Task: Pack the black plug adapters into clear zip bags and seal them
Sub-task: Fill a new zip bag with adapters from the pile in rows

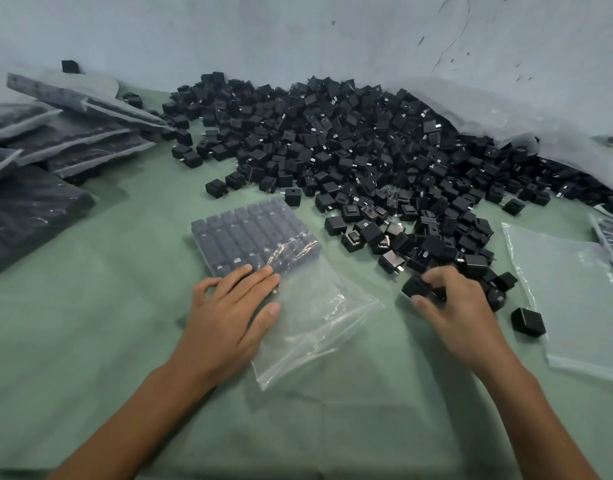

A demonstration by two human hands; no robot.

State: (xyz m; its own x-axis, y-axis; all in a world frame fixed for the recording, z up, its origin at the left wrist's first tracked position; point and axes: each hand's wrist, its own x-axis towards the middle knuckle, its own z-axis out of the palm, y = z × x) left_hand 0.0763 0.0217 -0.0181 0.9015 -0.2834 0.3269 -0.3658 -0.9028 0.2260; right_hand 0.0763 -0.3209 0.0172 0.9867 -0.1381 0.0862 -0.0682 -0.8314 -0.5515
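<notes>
Filling stage: zip bag [315, 306], middle of the table [107, 323], part full of rowed adapters, apparently unsealed; left hand [234, 306] flat on it, fingers straight; right hand [461, 306] pinches one adapter [416, 287] beside the pile [333, 140]. Next, likely: slip it through the bag's mouth.

Plug adapters [350, 147]: black, loose heap, far side.
Zip bag [312, 306]: clear, flat, far half packed in rows.
Filled bags [66, 133]: stacked left.
Empty bags [568, 292]: flat, right.
</notes>
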